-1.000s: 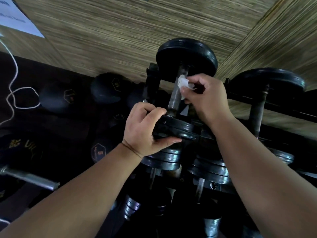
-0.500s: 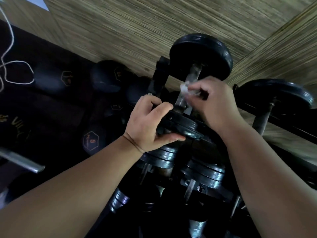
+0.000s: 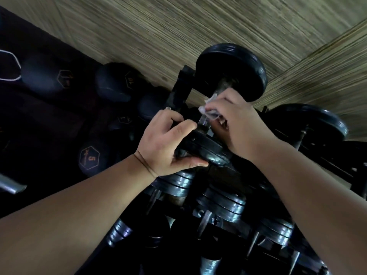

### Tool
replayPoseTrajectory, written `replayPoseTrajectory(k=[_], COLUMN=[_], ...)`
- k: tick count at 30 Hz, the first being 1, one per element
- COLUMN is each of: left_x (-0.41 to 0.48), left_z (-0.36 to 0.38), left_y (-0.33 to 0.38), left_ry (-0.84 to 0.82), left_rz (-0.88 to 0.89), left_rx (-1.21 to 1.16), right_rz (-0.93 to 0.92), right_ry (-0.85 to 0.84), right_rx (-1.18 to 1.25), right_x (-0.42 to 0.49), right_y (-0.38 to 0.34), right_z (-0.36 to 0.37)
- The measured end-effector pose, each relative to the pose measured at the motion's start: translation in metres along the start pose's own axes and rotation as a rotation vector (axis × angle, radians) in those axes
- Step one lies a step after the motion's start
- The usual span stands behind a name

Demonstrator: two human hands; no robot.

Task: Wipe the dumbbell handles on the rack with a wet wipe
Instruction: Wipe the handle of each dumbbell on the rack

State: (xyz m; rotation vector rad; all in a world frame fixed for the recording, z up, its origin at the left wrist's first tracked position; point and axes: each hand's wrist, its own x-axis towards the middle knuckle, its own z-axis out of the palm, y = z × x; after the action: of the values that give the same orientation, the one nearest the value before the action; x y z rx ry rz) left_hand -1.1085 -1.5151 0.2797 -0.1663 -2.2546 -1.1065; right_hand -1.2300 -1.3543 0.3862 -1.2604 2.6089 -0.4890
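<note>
While still on the handle (image 3: 204,121), wet wipe (image 3: 207,110) — left hand (image 3: 164,143) still on plate (image 3: 204,147).

Glossy black dumbbell plates (image 3: 230,70), knurled metal handle (image 3: 203,121), streaky woodgrain floor (image 3: 178,26).

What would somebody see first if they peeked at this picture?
In the middle, the right hand pinches a wet wipe against a dumbbell handle, while the left hand grips that dumbbell's near plates. More dumbbells sit below them, and dark round weights lie at left.
</note>
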Motion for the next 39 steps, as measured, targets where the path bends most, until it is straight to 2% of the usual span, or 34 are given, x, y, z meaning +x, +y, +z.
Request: replayPoseTrajectory(k=[2, 6, 12, 24, 29, 32, 35, 37, 39], left_x=[-0.002, 0.000, 0.000, 0.000, -0.001, 0.000, 0.001, 0.001, 0.001], left_z=[0.002, 0.002, 0.003, 0.000, -0.002, -0.003, -0.005, -0.006, -0.006], left_y=[-0.002, -0.002, -0.002, 0.000, 0.000, 0.002, 0.004, 0.004, 0.005], left_ry=[0.011, 0.025, 0.029, -0.007, -0.022, -0.045, -0.061, -0.067, -0.073], left_rz=[-0.001, 0.018, 0.029, -0.001, -0.011, -0.022, -0.042, -0.045, -0.046], left_rx=[0.005, 0.007, 0.002, 0.015, 0.031, 0.032, 0.027, 0.032, 0.041], right_rz=[-0.005, 0.141, -0.020, 0.272, 0.264, 0.395, 0.496, 0.530, 0.554], right_ry=[-0.020, 0.144, 0.107, 0.200, 0.055, 0.257, 0.476, 0.512, 0.472], right_rx=[-0.028, -0.068, 0.031, 0.118, 0.213, 0.307, 0.296, 0.291, 0.417], right_x=[0.009, 0.024, -0.002, 0.011, -0.003, 0.008, 0.015, 0.005, -0.012], right_y=[0.006, 0.014, 0.003, -0.002, -0.016, -0.007, 0.001, 0.001, -0.004], right_z=[-0.010, -0.017, 0.002, -0.005, 0.004, -0.003, 0.006, 0.019, 0.028])
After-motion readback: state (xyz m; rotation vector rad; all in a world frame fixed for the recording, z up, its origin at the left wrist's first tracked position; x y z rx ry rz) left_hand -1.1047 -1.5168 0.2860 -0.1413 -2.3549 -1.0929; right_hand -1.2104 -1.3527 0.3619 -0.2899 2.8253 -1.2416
